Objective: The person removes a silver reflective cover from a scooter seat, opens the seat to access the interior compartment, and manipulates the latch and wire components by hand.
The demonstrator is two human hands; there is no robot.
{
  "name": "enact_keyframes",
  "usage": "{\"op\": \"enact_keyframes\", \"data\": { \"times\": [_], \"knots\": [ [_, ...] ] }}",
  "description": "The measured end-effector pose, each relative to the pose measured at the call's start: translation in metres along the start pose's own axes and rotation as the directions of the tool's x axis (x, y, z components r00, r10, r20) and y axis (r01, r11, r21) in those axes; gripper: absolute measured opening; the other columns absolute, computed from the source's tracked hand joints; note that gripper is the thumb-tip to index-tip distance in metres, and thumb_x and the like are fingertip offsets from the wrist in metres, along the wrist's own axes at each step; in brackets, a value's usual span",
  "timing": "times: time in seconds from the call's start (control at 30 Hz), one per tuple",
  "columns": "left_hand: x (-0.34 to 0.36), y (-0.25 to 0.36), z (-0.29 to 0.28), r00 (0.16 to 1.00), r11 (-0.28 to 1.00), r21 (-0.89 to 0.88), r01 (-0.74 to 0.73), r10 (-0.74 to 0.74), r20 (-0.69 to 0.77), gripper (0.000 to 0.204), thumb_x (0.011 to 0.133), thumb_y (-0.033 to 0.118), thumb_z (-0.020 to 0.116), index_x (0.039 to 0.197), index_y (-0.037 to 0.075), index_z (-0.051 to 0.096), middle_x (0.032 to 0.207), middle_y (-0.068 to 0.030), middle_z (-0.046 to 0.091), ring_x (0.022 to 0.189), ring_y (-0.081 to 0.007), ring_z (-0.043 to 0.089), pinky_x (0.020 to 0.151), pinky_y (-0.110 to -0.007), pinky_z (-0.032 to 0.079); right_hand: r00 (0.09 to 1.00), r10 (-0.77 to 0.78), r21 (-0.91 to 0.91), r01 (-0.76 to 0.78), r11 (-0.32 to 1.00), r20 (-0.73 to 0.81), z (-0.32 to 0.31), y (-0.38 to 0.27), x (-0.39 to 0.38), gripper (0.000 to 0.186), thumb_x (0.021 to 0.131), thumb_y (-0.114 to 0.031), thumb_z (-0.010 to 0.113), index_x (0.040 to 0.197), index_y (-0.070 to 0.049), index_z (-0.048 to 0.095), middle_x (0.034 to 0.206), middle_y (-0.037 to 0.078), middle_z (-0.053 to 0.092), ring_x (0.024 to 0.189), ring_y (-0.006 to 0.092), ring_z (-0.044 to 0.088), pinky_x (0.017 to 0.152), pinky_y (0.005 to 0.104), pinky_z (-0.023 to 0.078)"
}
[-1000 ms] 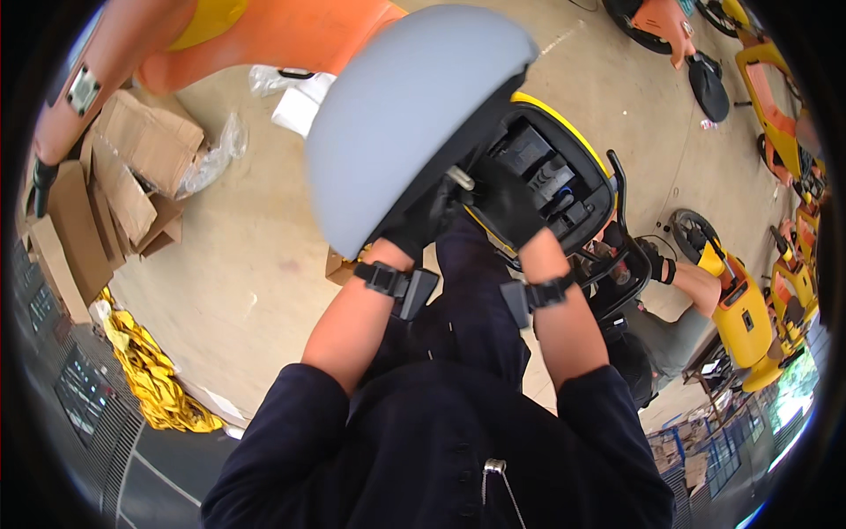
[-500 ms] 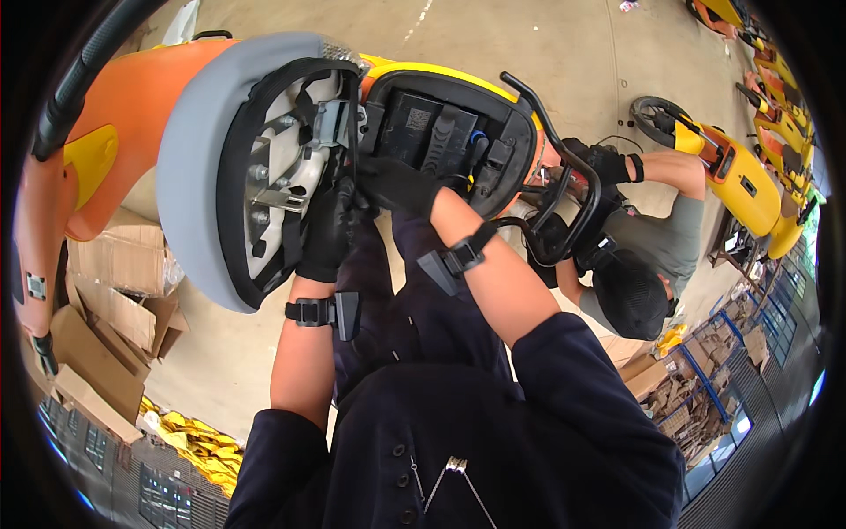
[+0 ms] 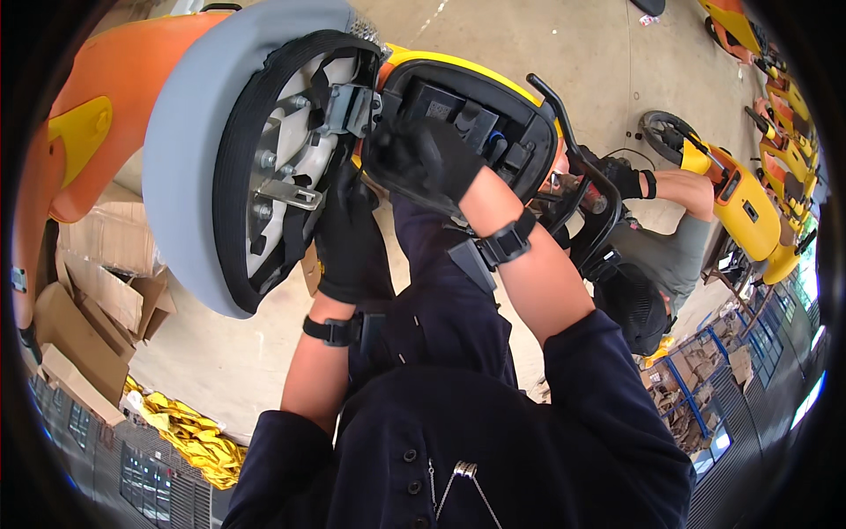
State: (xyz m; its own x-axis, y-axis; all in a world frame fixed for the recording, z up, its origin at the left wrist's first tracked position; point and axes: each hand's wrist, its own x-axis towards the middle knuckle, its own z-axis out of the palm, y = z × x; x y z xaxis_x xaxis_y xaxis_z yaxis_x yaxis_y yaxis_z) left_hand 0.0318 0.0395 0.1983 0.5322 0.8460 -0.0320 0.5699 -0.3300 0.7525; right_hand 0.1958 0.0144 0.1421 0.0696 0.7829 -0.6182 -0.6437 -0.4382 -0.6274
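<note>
A worker in black gloves attends to a scooter's tipped-up grey seat (image 3: 189, 150), the hands gathered where its underside meets the uncovered compartment (image 3: 539, 123). The step in hand appears to be close handwork beside the steel bracket (image 3: 348, 110). The right hand (image 3: 441, 159) bends over the compartment's near left corner, its fingers curled in; whether they pinch anything cannot be told. The left hand (image 3: 357, 238) reaches up along the seat's lower right edge, its fingers loosely bent and partly lost against black trim; touch or grip cannot be told.

The next move seems to call for a steady seat and a clear view past the right knuckles.

The seat stands tilted on the person's left, next to the orange body (image 3: 115, 97), its padded top facing left and its underside, with a metal loop (image 3: 291, 193), facing right. Its long axis runs up and down the view, the upper end leaning right. A black box (image 3: 432, 101) sits inside the compartment. At right, a co-worker (image 3: 630, 304) in a dark cap bends near the black rack (image 3: 573, 128).
</note>
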Motion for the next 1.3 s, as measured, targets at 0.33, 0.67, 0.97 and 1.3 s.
{"op": "enact_keyframes", "data": {
  "times": [0.33,0.67,0.97,1.3],
  "knots": [
    [-0.05,-0.008,-0.043,0.96,0.978,0.197,-0.071,0.014,0.28,0.046,0.074,-0.001,0.052,0.12,0.007,0.051,0.077,-0.0157,0.061,0.056,-0.0257,0.057,0.054,-0.032,0.046,0.753,-0.6,-0.833,0.496,0.245,0.272,-0.008,-0.056,0.016,0.04,0.062,-0.002,0.058,0.101,-0.002,0.058,0.085,0.015,0.062,0.081,0.0297,0.06,0.07,0.0335,0.047],
    [-0.014,-0.049,0.028,0.67,0.933,-0.157,0.322,-0.108,0.735,0.032,0.091,0.021,0.037,0.116,0.004,0.05,0.079,-0.0077,0.058,0.073,-0.0154,0.055,0.066,-0.026,0.044,0.797,-0.43,-0.821,0.539,0.188,0.424,0.015,-0.063,-0.045,0.022,0.077,-0.01,0.053,0.097,-0.003,0.059,0.083,0.014,0.059,0.07,0.0269,0.059,0.065,0.0315,0.047],
    [0.018,-0.024,0.029,0.911,0.658,-0.682,0.319,-0.014,0.413,0.024,0.093,0.025,0.043,0.102,0.007,0.056,0.069,0.0061,0.05,0.051,-0.0025,0.042,0.046,-0.016,0.034,0.915,-0.163,-0.852,0.403,0.333,0.369,0.012,-0.021,-0.082,0.022,0.08,-0.012,0.053,0.1,-0.004,0.06,0.093,0.018,0.059,0.082,0.032,0.057,0.075,0.0347,0.046],
    [0.005,-0.036,0.017,0.745,-0.037,-0.753,0.657,-0.128,0.655,0.033,0.093,0.033,0.037,0.075,0.007,0.047,0.047,0.0024,0.029,0.038,-0.0071,0.024,0.034,-0.02,0.02,0.84,-0.436,-0.728,0.514,0.453,0.321,-0.012,0.033,-0.009,0.018,0.076,-0.011,0.059,0.094,-0.005,0.062,0.092,0.012,0.061,0.08,0.0275,0.058,0.071,0.0312,0.046]
  ]
}}
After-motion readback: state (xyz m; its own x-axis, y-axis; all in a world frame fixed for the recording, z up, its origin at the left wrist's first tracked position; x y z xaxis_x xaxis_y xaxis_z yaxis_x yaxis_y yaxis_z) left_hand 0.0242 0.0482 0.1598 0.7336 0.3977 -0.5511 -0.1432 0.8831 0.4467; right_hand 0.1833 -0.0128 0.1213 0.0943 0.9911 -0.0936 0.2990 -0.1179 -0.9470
